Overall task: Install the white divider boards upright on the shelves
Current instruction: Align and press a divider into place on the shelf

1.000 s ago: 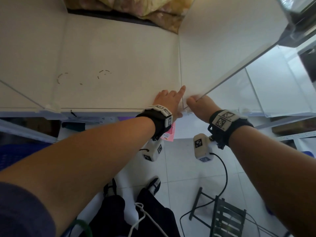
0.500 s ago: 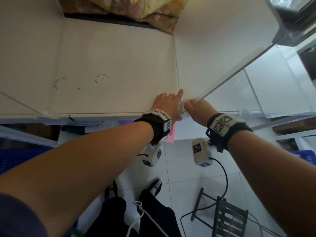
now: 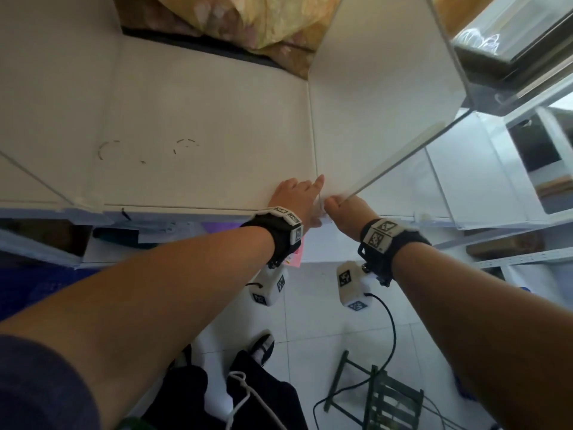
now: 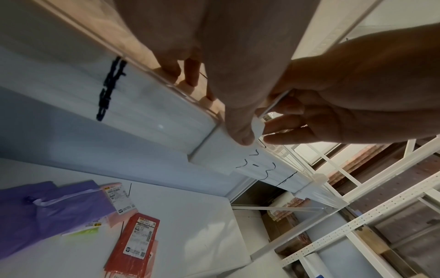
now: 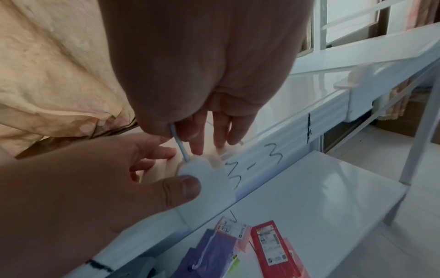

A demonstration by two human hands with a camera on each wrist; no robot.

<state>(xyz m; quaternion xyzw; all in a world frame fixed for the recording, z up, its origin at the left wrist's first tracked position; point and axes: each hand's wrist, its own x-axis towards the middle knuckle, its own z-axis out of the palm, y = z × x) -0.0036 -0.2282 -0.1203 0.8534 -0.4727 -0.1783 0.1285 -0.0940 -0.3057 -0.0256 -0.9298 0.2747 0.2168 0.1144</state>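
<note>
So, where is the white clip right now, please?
Right wrist view: the white clip sits on the shelf's front rail, touching the left thumb, beside the 3-3.

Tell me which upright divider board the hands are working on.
The middle divider board: the right hand pinches its front edge, the left hand presses its clip; the left board and right board stand untouched.

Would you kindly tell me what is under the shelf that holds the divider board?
A lower shelf bearing a purple bag and a red labelled packet; its rear part is covered by the upper shelf's front rail.
</note>
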